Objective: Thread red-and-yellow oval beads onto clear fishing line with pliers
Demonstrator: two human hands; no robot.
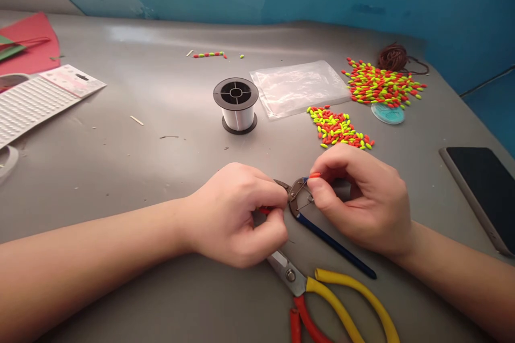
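Observation:
My right hand pinches a small orange-red bead between thumb and forefinger. Close beside it, my left hand is closed in a pinch, with a bit of red showing under its fingers; what the fingertips hold is mostly hidden. Pliers with dark blue handles lie on the table between and below the hands, partly covered. Nearer to me are scissors with yellow and red handles, their blades partly under my left hand. A heap of red and yellow-green beads sits just beyond my right hand.
A spool of clear line stands at the centre beside a clear plastic bag. Further right are a larger bead heap, brown cord and a phone. A white card and red sheet lie left.

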